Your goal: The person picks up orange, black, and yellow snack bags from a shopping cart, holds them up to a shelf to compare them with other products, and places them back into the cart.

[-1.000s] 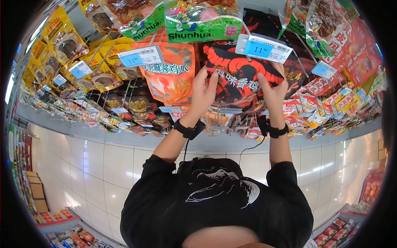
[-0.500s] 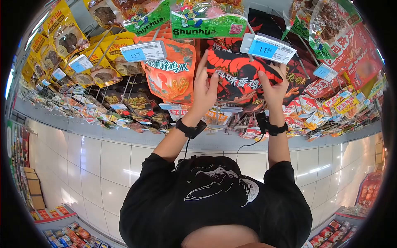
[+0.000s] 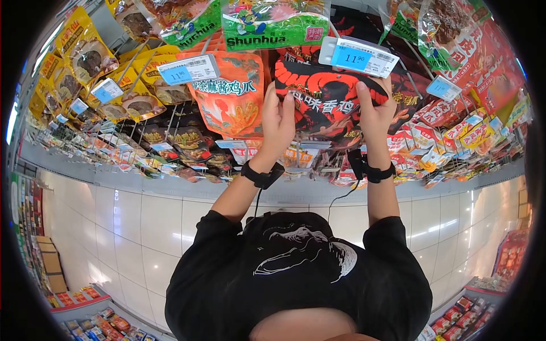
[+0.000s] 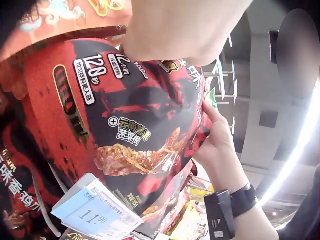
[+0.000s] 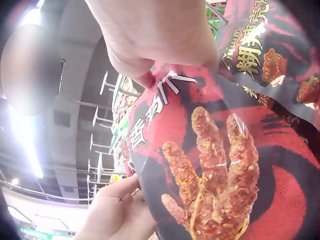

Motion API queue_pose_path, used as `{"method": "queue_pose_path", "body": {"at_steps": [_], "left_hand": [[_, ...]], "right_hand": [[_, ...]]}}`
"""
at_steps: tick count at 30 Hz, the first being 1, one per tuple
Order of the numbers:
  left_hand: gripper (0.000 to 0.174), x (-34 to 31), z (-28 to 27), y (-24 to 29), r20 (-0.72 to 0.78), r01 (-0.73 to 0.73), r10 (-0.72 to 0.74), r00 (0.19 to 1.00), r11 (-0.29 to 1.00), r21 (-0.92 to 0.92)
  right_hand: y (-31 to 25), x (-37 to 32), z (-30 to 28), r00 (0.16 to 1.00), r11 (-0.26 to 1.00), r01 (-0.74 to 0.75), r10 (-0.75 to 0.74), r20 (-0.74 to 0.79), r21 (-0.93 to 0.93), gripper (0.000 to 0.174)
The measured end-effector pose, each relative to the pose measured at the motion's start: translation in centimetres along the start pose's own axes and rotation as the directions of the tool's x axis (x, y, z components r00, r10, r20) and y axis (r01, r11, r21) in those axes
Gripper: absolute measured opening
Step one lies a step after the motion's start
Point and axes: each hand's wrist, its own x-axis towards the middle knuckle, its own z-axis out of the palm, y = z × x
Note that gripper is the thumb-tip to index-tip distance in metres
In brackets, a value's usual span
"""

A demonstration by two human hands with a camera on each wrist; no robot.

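A black and red bag (image 3: pixel 327 108) with white lettering hangs on the rack behind a price tag (image 3: pixel 359 58). In the head view my left hand (image 3: pixel 276 125) holds its left edge with the thumb in front. The right hand (image 3: pixel 375 116) grips the right side, thumb across the front and fingers partly hidden behind the bag and tag. The left wrist view shows the bag's printed face (image 4: pixel 135 115) close up, with the right hand (image 4: pixel 215 145) at the far edge. In the right wrist view, a chicken foot picture (image 5: pixel 215 175) fills the bag's front.
An orange bag (image 3: pixel 230 99) hangs just left of my left hand. Green Shunhua bags (image 3: pixel 276 25) hang above, yellow bags (image 3: pixel 85 54) at the left, and red bags (image 3: pixel 489 74) at the right. Below the rack lies a tiled floor (image 3: pixel 162 227).
The head view has shifted slightly. My right thumb sits a little higher on the bag, and the left hand a little lower beside it. Both hands still hold the bag.
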Motion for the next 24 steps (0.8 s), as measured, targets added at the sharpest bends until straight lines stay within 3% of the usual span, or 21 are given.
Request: {"method": "queue_pose_path", "body": {"at_steps": [3,6,8,9,11,12,13,14,15,16,17,18,19,22,24], "left_hand": [[0.023,0.1,0.1,-0.1,-0.006,0.045,-0.045,0.999,0.998,0.035],[0.021,0.7,0.2,-0.1,-0.028,-0.008,0.009,1.000,1.000,0.012],[0.029,0.8,-0.2,0.0,-0.007,0.261,-0.262,0.965,0.958,0.117],[0.029,0.8,0.1,-0.5,-0.006,0.264,-0.265,0.964,0.957,0.118],[0.047,1.0,1.2,-2.0,-0.116,-0.084,0.103,0.988,0.983,0.160],[0.047,0.8,1.3,-1.4,-0.115,-0.084,0.103,0.988,0.984,0.159],[0.056,0.2,1.6,-0.1,-0.066,-0.148,0.177,0.982,0.937,0.317],[0.066,-0.3,1.6,0.8,-0.006,-0.212,0.243,0.970,0.860,0.464],[0.062,-0.7,1.8,1.0,0.038,-0.316,0.365,0.930,0.743,0.591],[0.062,-0.7,1.4,0.7,0.038,-0.315,0.365,0.930,0.741,0.594],[0.057,-0.9,0.9,0.0,0.257,-0.383,0.286,0.923,0.740,0.553],[0.053,-1.0,0.5,-0.3,0.463,-0.438,0.198,0.864,0.749,0.498],[0.044,-1.1,1.0,-0.7,0.426,-0.281,0.063,0.903,0.835,0.473],[0.045,-0.2,1.4,-1.8,0.424,-0.253,0.020,0.905,0.828,0.501],[0.046,0.1,1.4,-2.8,0.431,-0.259,0.013,0.902,0.816,0.517]], "right_hand": [[-0.1,0.4,0.4,0.999,0.999,-0.032,0.033,-0.043,0.040,0.016],[0.4,0.9,0.8,0.999,1.000,0.004,-0.004,-0.042,0.004,0.015],[0.8,1.3,1.3,0.996,0.997,-0.076,0.077,-0.044,0.016,0.016],[1.8,1.5,1.5,0.996,0.998,-0.058,0.059,-0.061,0.014,0.017],[4.1,2.1,1.8,0.998,0.998,-0.046,0.045,-0.051,-0.032,0.021],[5.1,2.5,2.1,0.999,0.997,-0.035,0.033,-0.035,-0.073,0.024],[5.7,3.1,2.6,0.998,0.999,-0.008,0.011,-0.060,0.042,0.034],[5.9,3.4,2.8,0.998,0.999,-0.007,0.010,-0.061,0.043,0.034],[5.8,3.7,3.0,0.998,0.999,0.011,-0.008,-0.065,0.047,0.039],[5.9,3.9,3.3,0.997,0.998,0.026,-0.022,-0.069,0.051,0.044],[6.5,4.2,3.5,0.998,0.998,0.022,-0.018,-0.066,0.055,0.044],[7.1,4.7,3.7,0.996,0.997,0.068,-0.070,-0.063,-0.033,0.046],[7.5,4.9,3.8,0.991,0.986,0.118,-0.125,-0.054,-0.120,0.047],[7.3,5.1,3.6,0.995,0.987,0.087,-0.093,-0.039,-0.135,0.051],[7.4,5.2,3.6,0.982,0.958,0.162,-0.181,-0.060,-0.237,0.052]]}}
